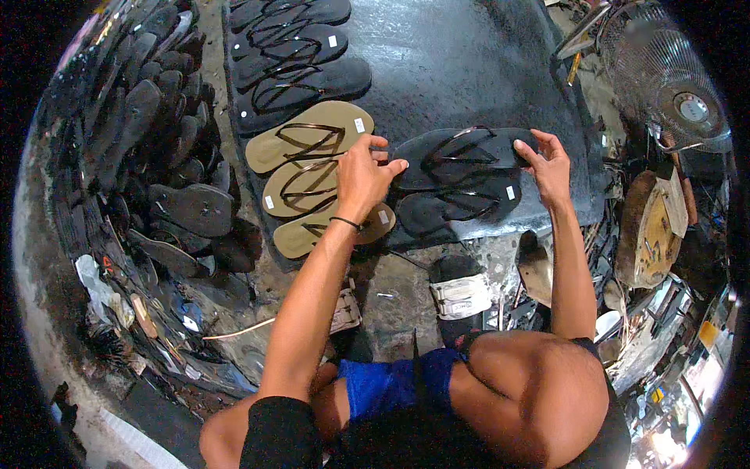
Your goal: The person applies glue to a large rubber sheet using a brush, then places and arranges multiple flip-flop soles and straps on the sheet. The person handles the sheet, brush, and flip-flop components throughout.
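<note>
Black rubber flip-flop point(461, 152) lies flat at 12 o'clock on dark grey tabletop point(469, 55), overlapping second black sandal point(457, 205). Left hand point(363, 178) and right hand point(547, 164) pinch opposite ends, fingers half-curled, steadying alignment. Tan flip-flops point(308, 168) at 10 o'clock, shingled in row.

Small white square sticker point(359, 125) on the top tan flip-flop point(308, 137) left of middle, another white sticker point(269, 202) on the middle tan flip-flop point(301, 187), white sticker point(510, 192) on the near black flip-flop point(461, 205), tiny white sticker point(332, 41) on a far black flip-flop point(293, 48)
</note>
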### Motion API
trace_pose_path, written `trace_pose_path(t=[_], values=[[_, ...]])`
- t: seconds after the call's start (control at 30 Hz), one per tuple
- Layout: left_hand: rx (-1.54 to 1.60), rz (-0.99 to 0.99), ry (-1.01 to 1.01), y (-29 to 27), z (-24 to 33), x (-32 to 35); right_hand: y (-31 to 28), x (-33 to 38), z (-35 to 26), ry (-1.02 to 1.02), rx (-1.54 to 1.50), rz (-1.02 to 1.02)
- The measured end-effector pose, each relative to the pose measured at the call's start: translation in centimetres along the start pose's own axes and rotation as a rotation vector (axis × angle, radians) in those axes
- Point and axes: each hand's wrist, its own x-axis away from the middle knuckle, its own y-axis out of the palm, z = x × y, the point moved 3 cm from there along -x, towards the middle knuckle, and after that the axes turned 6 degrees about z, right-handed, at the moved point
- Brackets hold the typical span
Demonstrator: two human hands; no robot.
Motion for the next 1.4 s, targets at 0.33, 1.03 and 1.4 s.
trace_pose_path(t=[0.33, 1.03, 1.4], values=[[-0.246, 0.142, 0.362, 2.5, 0.9, 0.4, 0.1, 0.0, 0.3, -0.763, 0.713, 0.321], [-0.458, 0.56, 0.734, -21.1, 6.6, 9.8, 16.9, 17.0, -25.5, -1.26, 0.315, -0.649], [0.299, 0.19, 0.5, -11.3, 6.8, -3.0, 2.7, 1.8, -18.7, -0.078, -0.517, -0.511]])
